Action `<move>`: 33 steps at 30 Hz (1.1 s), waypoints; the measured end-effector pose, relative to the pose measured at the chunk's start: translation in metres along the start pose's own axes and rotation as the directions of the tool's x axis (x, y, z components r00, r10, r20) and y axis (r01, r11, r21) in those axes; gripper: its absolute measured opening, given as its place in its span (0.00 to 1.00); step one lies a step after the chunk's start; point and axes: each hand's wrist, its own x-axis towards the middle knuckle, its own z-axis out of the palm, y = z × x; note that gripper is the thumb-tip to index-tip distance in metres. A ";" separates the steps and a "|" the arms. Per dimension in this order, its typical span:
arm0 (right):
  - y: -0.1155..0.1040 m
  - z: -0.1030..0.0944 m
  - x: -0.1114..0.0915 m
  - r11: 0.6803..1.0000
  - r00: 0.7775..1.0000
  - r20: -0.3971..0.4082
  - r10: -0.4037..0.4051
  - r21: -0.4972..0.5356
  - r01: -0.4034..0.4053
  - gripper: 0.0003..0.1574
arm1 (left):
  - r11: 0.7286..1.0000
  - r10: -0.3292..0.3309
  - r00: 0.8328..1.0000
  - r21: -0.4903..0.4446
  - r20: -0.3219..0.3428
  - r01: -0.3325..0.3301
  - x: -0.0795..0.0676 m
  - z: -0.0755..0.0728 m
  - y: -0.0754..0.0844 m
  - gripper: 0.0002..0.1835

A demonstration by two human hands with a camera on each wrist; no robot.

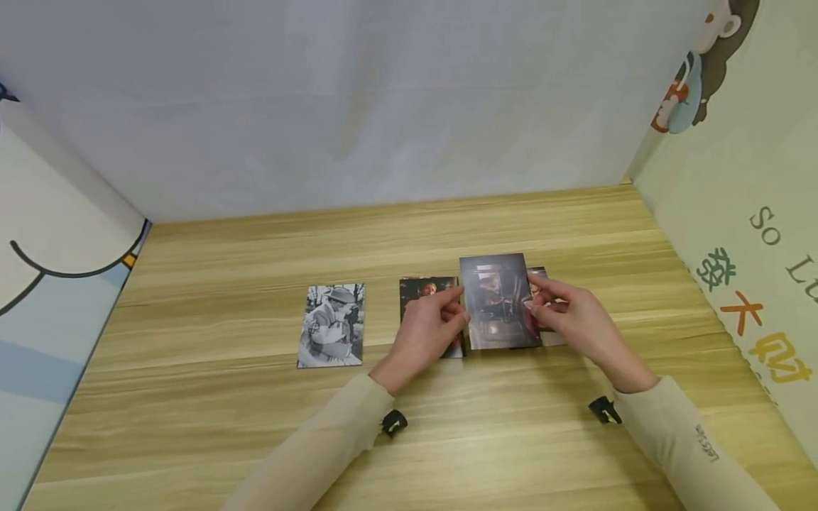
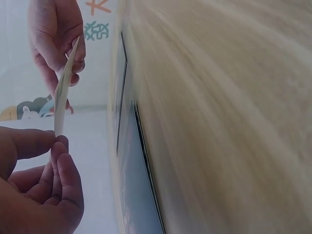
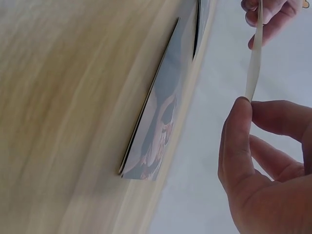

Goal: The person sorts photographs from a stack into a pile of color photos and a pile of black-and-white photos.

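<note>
Between both hands is a dark, glossy photo card (image 1: pixel 495 301), raised off the table. My left hand (image 1: pixel 431 323) pinches its left edge between thumb and forefinger. On the opposite edge, my right hand (image 1: pixel 571 312) has the same kind of pinch. Both wrist views show the card (image 2: pixel 60 100) almost edge-on, slightly bent. Partly hidden beneath the left hand lies a dark photo (image 1: pixel 412 288). Another photo (image 1: pixel 553 339) is half covered by the right hand and the held card; the right wrist view shows layered edges on a photo pile (image 3: pixel 151 131).
A black-and-white photo (image 1: pixel 331 326) of a figure in a hat lies apart on the left of the wooden table (image 1: pixel 211 426). A pale cloth wall (image 1: pixel 319 106) rises behind, and a printed panel (image 1: pixel 754 213) borders the right side.
</note>
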 end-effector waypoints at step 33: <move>0.010 -0.019 -0.003 0.996 0.996 0.012 0.087 -0.038 -0.086 0.36 | 1.000 -0.002 1.000 -0.003 -0.002 0.002 0.012 0.019 0.013 0.27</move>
